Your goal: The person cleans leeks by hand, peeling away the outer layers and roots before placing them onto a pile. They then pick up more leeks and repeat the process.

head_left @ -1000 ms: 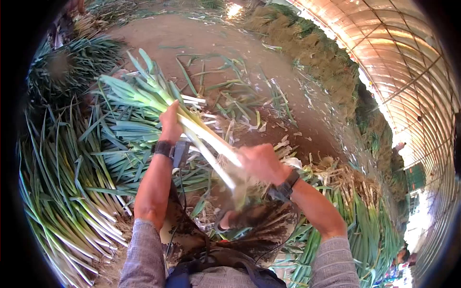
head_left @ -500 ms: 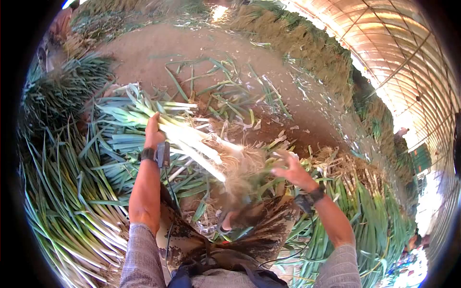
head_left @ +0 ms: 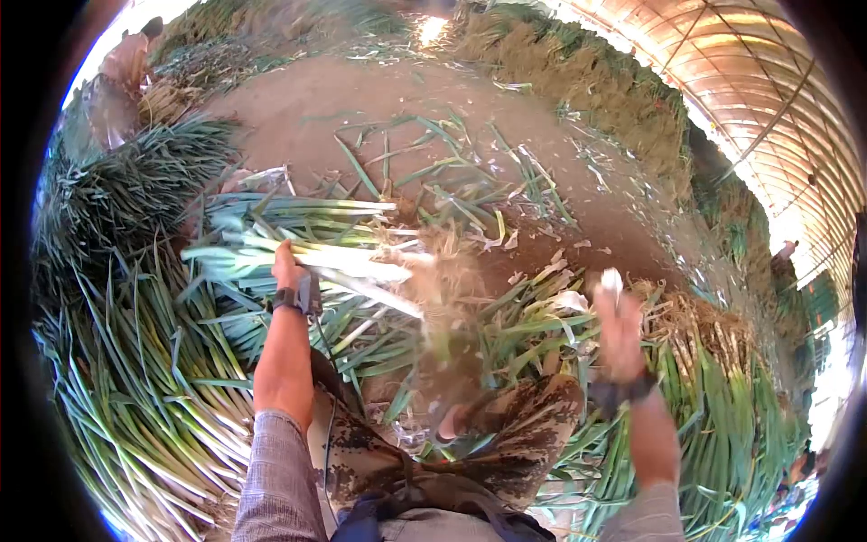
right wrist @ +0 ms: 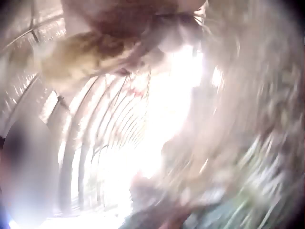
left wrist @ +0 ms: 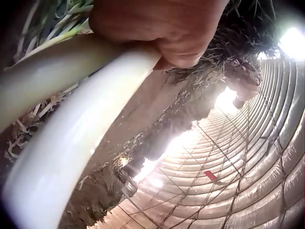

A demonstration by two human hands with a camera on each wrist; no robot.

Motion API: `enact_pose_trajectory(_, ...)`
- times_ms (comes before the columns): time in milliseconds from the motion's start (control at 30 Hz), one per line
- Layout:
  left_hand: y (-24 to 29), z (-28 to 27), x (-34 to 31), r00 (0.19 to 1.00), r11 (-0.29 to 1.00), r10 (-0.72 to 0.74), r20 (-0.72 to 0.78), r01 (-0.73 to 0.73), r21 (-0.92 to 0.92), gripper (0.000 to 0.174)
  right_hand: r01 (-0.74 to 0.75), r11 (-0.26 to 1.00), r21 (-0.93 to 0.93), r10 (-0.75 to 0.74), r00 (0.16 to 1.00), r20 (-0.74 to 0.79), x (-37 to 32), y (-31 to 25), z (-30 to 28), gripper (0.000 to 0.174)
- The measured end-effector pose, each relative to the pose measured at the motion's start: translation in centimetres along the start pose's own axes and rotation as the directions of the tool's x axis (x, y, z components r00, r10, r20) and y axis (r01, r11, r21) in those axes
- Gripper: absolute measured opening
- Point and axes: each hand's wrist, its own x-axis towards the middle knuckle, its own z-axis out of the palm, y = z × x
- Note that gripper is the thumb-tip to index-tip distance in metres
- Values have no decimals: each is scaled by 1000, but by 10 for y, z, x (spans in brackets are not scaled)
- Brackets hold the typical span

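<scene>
In the head view my left hand [head_left: 287, 267] grips a small bunch of large green onions [head_left: 352, 262] around the upper shafts. Their leaves point left, and their blurred, hairy roots [head_left: 442, 280] hang over my lap. The left wrist view shows the fist [left wrist: 157, 28] wrapped around the stems, with two thick white shafts [left wrist: 81, 129] close to the camera. My right hand [head_left: 621, 330] is off to the right, apart from the bunch, its fingers extended and blurred. A bright white bit [head_left: 612, 280] shows at its fingertips. In the right wrist view a yellowish brown strip [right wrist: 86, 57] overlaps the hand's underside.
Piles of green onions lie at left [head_left: 153, 388] and at right [head_left: 713, 425], the right one with roots facing away. Loose leaves [head_left: 452, 154] litter the dirt floor [head_left: 298, 99]. Another person [head_left: 117, 81] is at the far left. A curved ribbed roof [head_left: 741, 81] arches overhead.
My right hand has left the root end of the green onions and swung right, fingers straightening. My left hand has lowered the bunch, which now lies flatter, and keeps its grip.
</scene>
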Motion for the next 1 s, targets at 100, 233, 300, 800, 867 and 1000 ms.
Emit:
enact_pose_trajectory(100,1,-2,32,998,998,-36,53,33,54,46,8,947,-322,-80,974,-212,28,64,-2,65)
enact_pose_trajectory(233,6,3,-5,933,983,-115,342,156,-94,32,-197,747,636,216,975,49,12,-34,61,47)
enact_pose_trajectory(300,5,15,-38,911,975,-123,393,185,-123,31,-224,577,786,196,971,133,6,-69,132,36)
enact_pose_trajectory(800,10,27,-77,747,916,-107,656,332,-228,20,-130,206,970,28,991,127,46,-121,100,41)
enact_pose_trajectory(867,9,32,-86,726,926,-146,672,339,-165,21,-68,582,810,-136,974,179,77,-112,112,43)
enact_pose_trajectory(1000,7,36,-105,700,938,-136,701,319,-137,23,-102,264,959,-415,886,209,83,-143,112,45)
